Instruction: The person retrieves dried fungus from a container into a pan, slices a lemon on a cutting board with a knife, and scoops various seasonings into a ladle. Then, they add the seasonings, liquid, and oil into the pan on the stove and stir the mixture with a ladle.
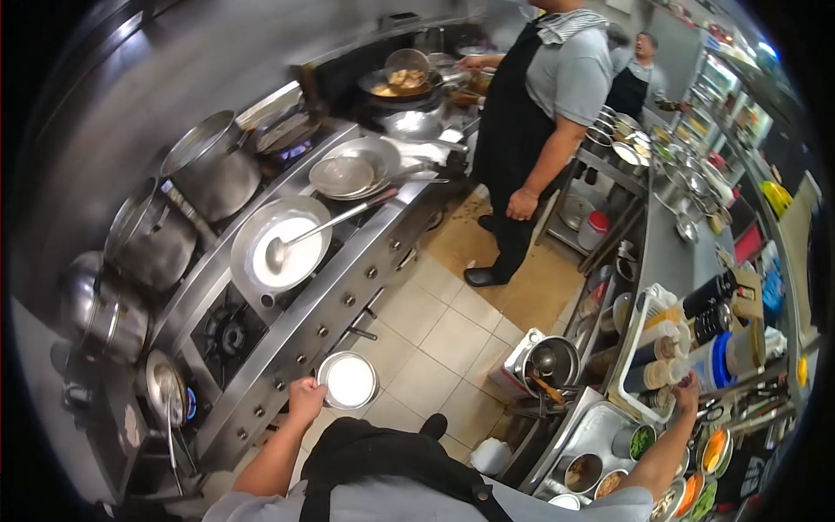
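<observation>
My left hand (306, 402) is closed at the side of a small round metal pot (374, 385) filled with white contents, held over the tiled floor. Whether it grips the rim or a handle is hard to see. On the right, my right hand (687, 393) reaches to several squeeze bottles (654, 350) in a white bin (628, 364); its fingers are partly hidden, and a firm grip cannot be made out. Below that arm, metal tubs of chopped greens (642, 441) and other ingredients sit in a tray (600, 422).
Along the left runs a stove (335, 270) with a wok (246, 248) of white liquid, a ladle (300, 233) lying in it. A small pan (163, 383) stands by a blue flame. One co-worker (513, 157) stands ahead at a wok; another person (635, 78) is farther back.
</observation>
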The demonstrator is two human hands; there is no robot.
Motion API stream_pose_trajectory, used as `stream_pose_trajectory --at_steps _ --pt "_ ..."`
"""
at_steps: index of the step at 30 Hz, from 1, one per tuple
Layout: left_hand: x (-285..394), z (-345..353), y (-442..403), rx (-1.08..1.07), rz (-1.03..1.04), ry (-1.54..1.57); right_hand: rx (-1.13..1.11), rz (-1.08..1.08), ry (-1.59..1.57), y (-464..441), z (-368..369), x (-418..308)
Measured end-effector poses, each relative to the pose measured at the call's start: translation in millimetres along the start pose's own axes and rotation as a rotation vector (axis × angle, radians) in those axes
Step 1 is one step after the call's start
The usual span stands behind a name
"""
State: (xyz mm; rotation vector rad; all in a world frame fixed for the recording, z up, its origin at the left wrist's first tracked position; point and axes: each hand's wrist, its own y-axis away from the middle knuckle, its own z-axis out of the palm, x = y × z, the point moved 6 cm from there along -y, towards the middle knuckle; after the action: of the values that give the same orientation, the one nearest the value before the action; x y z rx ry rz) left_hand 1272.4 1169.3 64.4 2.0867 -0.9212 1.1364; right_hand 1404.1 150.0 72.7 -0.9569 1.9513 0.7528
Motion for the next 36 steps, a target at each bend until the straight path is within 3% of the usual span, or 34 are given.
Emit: stream_pose_trajectory --at_steps 4,6,8,10,11,12,13,14,15,18,19,21,23,25,29,33,34,36 --pt "-19.4 -4.1 2.1 0.015 -0.044 0.054 -0.083 -0.248 0.027 11.4 29.4 -43.1" --pt "-1.9 -6.3 6.9 0.036 0.009 -0.071 -0.014 -0.329 0.336 7.1 22.1 -53.5" --pt "7.9 -9.6 11.2 0.064 0.056 -0.182 0.017 -0.260 0.587 -13.9 10.5 -42.4" --pt "-17.8 -13.7 10.9 0.082 0.017 -0.109 0.050 -0.244 0.599 -21.8 0.1 -30.6" --pt "-18.5 -21.0 16.4 0.103 -0.007 -0.104 0.000 -0.274 0.492 -17.5 -0.8 -38.2" --pt "-16.2 -25.2 20.2 0.099 -0.008 -0.070 0.090 -0.252 0.268 -23.2 -11.5 -23.1" --pt "-15.0 -28.9 24.4 0.093 -0.006 -0.037 0.103 -0.333 0.272 -57.3 -43.6 2.1" --pt "-22.1 -31.3 27.6 0.084 -0.053 0.075 -0.019 -0.292 0.117 -13.7 -33.0 -65.7" --pt "-26.2 -37.8 32.2 0.103 -0.068 0.078 0.233 -0.388 0.426 -2.9 -59.4 -97.1" --pt "-29.4 -60.4 48.5 0.140 -0.121 0.155 0.376 -0.677 0.443 37.4 -89.2 -210.1" --pt "-35.1 -68.8 53.1 0.158 -0.135 0.160 0.354 -0.592 0.238 75.9 -72.6 -261.4" --pt "-47.9 -90.9 64.4 0.193 -0.104 0.159 0.321 -0.755 0.012 149.6 -15.4 -346.8" --pt "-78.1 -112.0 76.3 0.235 -0.121 0.150 0.230 -0.818 -0.038 178.5 34.0 -376.8" --pt "-73.8 -143.8 100.6 0.301 -0.160 0.187 0.061 -0.835 -0.043 193.5 98.3 -385.8" --pt "-128.3 -207.0 149.9 0.380 -0.210 0.234 -0.364 -0.796 -0.032 210.9 275.7 -364.0" --pt "-181.1 -283.0 204.7 0.478 -0.254 0.237 -0.617 -0.825 -0.051 426.8 477.8 -398.4" --pt "-202.8 -300.0 219.4 0.505 -0.286 0.214 -0.746 -0.882 -0.100 494.6 525.3 -408.8" --pt "-219.1 -341.2 248.6 0.582 -0.332 0.238 -1.079 -0.762 -0.050 593.1 618.4 -408.6"
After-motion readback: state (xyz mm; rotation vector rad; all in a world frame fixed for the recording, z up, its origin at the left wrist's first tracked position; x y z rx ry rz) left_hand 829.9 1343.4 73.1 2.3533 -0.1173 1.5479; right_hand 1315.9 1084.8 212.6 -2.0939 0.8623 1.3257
